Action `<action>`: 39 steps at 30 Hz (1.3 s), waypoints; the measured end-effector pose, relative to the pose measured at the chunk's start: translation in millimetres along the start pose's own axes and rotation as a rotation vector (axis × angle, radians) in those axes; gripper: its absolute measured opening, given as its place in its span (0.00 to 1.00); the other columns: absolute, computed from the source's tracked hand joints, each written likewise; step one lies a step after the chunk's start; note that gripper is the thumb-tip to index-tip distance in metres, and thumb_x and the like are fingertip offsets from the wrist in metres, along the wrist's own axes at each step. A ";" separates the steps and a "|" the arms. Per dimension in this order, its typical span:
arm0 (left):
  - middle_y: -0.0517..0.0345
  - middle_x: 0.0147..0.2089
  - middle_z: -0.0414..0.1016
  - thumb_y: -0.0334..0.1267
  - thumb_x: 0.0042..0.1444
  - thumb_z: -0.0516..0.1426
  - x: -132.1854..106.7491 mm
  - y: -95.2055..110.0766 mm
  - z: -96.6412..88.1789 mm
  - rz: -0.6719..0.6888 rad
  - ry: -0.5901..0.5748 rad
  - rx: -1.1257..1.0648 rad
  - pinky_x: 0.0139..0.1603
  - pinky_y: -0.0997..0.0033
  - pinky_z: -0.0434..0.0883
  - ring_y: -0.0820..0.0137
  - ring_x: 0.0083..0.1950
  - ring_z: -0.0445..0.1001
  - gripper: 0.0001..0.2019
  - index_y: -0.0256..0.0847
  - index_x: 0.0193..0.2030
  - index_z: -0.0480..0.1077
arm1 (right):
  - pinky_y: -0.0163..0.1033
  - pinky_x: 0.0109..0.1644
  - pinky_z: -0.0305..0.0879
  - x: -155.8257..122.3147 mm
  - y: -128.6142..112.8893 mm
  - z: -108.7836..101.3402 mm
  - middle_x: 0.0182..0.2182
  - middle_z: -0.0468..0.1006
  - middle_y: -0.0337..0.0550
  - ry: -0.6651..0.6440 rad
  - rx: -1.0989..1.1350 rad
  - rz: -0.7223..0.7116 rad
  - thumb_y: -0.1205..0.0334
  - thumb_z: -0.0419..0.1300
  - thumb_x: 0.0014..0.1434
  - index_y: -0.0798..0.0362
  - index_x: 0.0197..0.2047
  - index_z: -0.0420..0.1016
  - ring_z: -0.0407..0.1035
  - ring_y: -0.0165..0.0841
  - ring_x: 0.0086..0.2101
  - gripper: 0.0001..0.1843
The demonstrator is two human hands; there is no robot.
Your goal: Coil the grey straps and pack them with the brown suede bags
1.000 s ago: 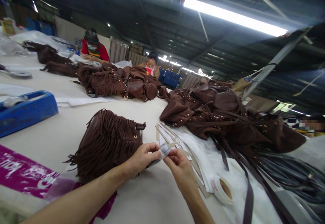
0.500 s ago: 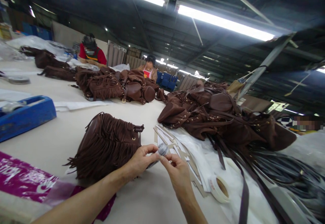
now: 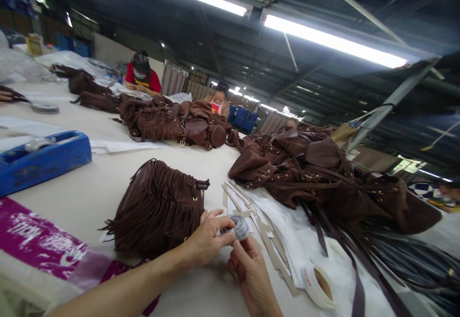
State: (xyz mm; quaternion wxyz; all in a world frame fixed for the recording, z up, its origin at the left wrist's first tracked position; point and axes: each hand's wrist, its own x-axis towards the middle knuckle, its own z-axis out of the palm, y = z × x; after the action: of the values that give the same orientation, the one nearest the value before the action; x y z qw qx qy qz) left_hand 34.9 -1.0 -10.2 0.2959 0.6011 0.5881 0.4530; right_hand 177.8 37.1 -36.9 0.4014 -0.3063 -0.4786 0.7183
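Note:
My left hand (image 3: 208, 238) and my right hand (image 3: 251, 276) both pinch a small grey roll of tape (image 3: 239, 227) above the white table, with my left fingers on its near side and my right fingers below it. Just left of my left hand lies a brown fringed suede bag (image 3: 154, 211), its fringe close to my left fingers. Beside my right hand are tan cardboard strips (image 3: 260, 223) on a white sheet (image 3: 287, 240). A white tape roll (image 3: 319, 286) lies to the lower right.
A heap of brown suede bags with long straps (image 3: 316, 173) lies to the right. A blue tape dispenser (image 3: 43, 161) and a magenta printed plastic bag (image 3: 39, 238) are on the left. Further bags (image 3: 161, 123) lie beyond, near seated co-workers (image 3: 142, 75).
The grey roll now sits higher in my fingers and shows its round end. My right hand has dropped lower beneath it. The whole view has shifted slightly.

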 end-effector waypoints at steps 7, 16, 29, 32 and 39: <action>0.57 0.53 0.73 0.33 0.59 0.51 -3.9 3.0 1.3 0.092 -0.106 0.078 0.67 0.41 0.31 0.57 0.71 0.44 0.10 0.46 0.44 0.71 | 0.27 0.20 0.45 -1.6 17.0 -13.2 0.16 0.55 0.24 -0.039 0.148 0.072 0.50 0.71 0.48 0.50 0.38 0.69 0.42 0.19 0.16 0.20; 0.58 0.41 0.70 0.28 0.47 0.55 1.4 4.6 3.6 0.024 0.022 -0.161 0.56 0.65 0.60 0.67 0.48 0.67 0.09 0.42 0.37 0.68 | 0.26 0.18 0.45 -1.8 16.0 -12.2 0.16 0.60 0.25 -0.043 0.185 0.132 0.50 0.69 0.51 0.51 0.28 0.63 0.40 0.17 0.14 0.20; 0.57 0.37 0.74 0.33 0.49 0.58 7.2 -10.7 18.3 0.123 0.180 -0.297 0.48 0.68 0.67 0.67 0.42 0.71 0.02 0.39 0.30 0.69 | 0.25 0.18 0.44 0.3 14.4 -3.9 0.16 0.58 0.22 0.014 0.292 0.169 0.49 0.72 0.46 0.51 0.32 0.65 0.41 0.16 0.13 0.22; 0.55 0.36 0.74 0.32 0.57 0.52 6.3 -10.3 22.1 0.358 0.231 -0.025 0.61 0.60 0.61 0.65 0.47 0.70 0.08 0.40 0.28 0.68 | 0.25 0.17 0.44 4.2 14.2 1.9 0.16 0.58 0.23 0.062 0.288 0.151 0.48 0.73 0.43 0.52 0.30 0.65 0.42 0.16 0.14 0.24; 0.51 0.38 0.72 0.31 0.59 0.51 -4.2 -16.1 16.9 0.423 0.023 0.480 0.52 0.62 0.67 0.64 0.45 0.69 0.06 0.39 0.32 0.67 | 0.28 0.14 0.43 -1.2 31.3 -17.8 0.11 0.51 0.23 0.065 0.047 0.260 0.34 0.70 0.33 0.52 0.20 0.61 0.39 0.17 0.11 0.32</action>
State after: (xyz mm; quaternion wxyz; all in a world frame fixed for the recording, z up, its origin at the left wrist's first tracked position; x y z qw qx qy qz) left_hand 43.4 0.0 -32.3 0.0383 0.7576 0.5434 0.3595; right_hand 184.2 37.1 -72.4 0.3273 -0.3796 -0.4047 0.7649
